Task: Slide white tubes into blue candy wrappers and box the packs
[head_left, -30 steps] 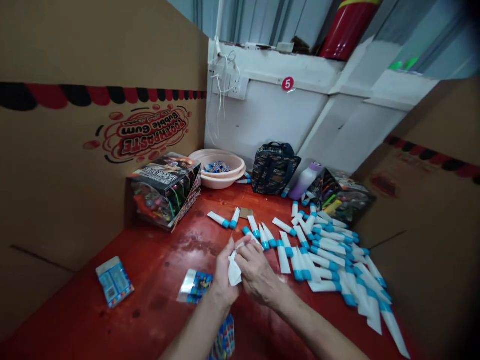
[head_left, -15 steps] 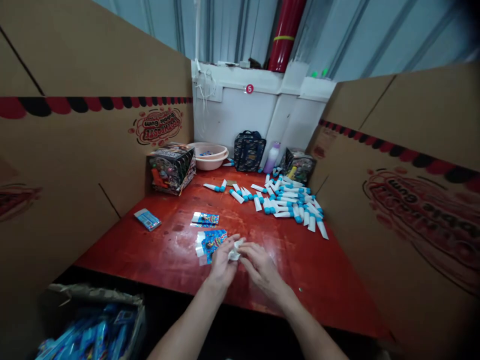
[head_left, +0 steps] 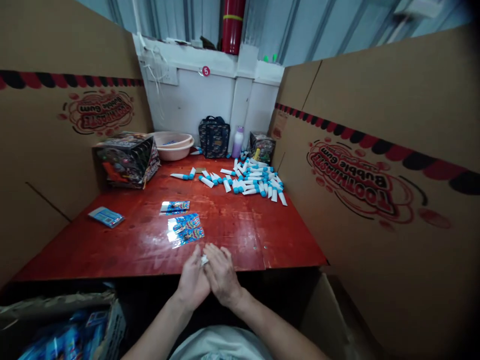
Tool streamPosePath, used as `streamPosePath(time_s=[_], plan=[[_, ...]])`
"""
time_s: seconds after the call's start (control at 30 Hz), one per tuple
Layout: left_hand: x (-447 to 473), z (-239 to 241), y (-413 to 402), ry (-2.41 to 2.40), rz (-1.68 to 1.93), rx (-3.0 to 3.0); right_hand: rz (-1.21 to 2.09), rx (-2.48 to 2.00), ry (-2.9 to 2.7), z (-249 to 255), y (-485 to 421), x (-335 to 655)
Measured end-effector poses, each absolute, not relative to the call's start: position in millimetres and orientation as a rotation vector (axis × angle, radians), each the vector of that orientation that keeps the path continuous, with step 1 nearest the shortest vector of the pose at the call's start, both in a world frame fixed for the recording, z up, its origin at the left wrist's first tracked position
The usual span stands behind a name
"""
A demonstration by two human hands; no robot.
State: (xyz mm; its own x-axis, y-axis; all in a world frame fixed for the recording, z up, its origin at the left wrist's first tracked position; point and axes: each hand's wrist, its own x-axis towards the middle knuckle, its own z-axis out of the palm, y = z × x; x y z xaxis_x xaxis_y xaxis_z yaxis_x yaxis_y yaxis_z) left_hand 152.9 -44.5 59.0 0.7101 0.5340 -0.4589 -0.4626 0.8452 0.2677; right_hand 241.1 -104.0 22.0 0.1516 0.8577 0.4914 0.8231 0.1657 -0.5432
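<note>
Just off the table's near edge, my left hand point(head_left: 192, 281) and my right hand point(head_left: 222, 278) are brought together. Pinched between them is a small crumpled white wad point(head_left: 204, 260), mostly covered by the fingers; whether it is paper or plastic I cannot tell. Beyond the hands, blue printed clear-edged wrappers point(head_left: 185, 229) lie overlapping on the red table point(head_left: 232, 227). Another blue wrapper point(head_left: 175, 207) rests behind them, and a blue packet point(head_left: 106, 217) lies farther left.
Several white tubes with blue caps point(head_left: 258, 180) are heaped at the back right. Behind stand pink basins point(head_left: 173, 150), a dark bag point(head_left: 214, 137), a purple bottle point(head_left: 238, 142) and a display box point(head_left: 127, 160). Cardboard walls point(head_left: 375, 110) flank the table; a carton point(head_left: 112, 320) of blue packets sits lower left.
Both hands have drawn back from over the table to its near edge, closing more tightly around the white wad. The camera view has swung right.
</note>
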Motion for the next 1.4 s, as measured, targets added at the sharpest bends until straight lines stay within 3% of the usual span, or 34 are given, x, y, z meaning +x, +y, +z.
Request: streamPosePath(time_s=[0.23,0.47,0.6,0.8,1.0,1.2,1.4], plan=[[136.0,53.2,-64.3,0.667,0.516,0.228,0.12,-1.434,-1.825,13.4,-139.2,244.3],[128.9,41.0,-103.6,0.609,0.339,0.386,-0.244,-1.926,-1.399,-0.7,-144.6,349.8],[99.0,17.9,-127.4,0.715,0.433,0.401,-0.256,-2.19,-1.335,-10.5,-161.3,410.5],[27.8,12.3,-147.2,0.792,0.679,0.357,-0.371,-2.158,-1.332,-40.5,-169.5,465.0],[-3.3,36.8,-112.0,0.839,0.773,0.671,-0.486,-2.125,-1.413,-32.6,-161.0,452.9],[53.5,34.5,-37.3,0.791,0.825,1.086,-0.825,-2.114,-1.14,-20.9,-164.4,454.7],[100.0,-0.2,2.8,0.897,1.206,1.362,-0.448,-1.89,-1.565,-9.3,-116.6,402.0]])
